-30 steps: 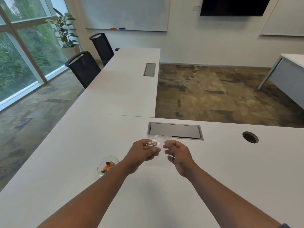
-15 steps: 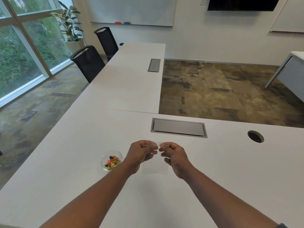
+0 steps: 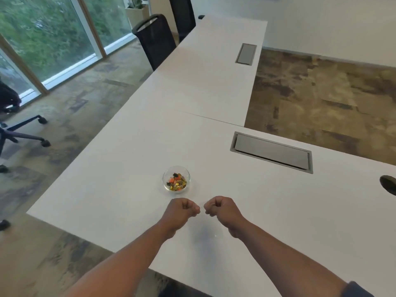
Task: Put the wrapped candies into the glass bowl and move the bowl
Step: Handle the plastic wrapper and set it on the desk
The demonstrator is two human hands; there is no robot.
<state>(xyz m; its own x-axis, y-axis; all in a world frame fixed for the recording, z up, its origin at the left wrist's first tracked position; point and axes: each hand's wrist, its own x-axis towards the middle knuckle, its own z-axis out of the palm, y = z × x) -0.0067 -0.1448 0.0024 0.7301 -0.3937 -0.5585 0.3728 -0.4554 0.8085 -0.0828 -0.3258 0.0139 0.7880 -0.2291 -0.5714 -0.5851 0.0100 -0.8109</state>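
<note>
White L-shaped desk (image 3: 192, 86) with grey cable hatches (image 3: 271, 152), black mesh chairs (image 3: 157, 39) alongside, mottled brown carpet (image 3: 321, 99), floor-length windows (image 3: 42, 33) onto greenery.

white table (image 3: 128, 189), orange/gold candies (image 3: 176, 182), blk chairs (image 3: 156, 39)

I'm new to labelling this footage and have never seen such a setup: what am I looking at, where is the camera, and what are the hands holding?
There is no machine here: a person wears a wide-angle camera on the head, looking down at their own two bare hands. On the white table stands a small glass bowl with wrapped candies inside. The left hand and right hand are closed as fists, pinching the top of something thin and clear, probably an empty plastic bag; it is hard to see.
</note>
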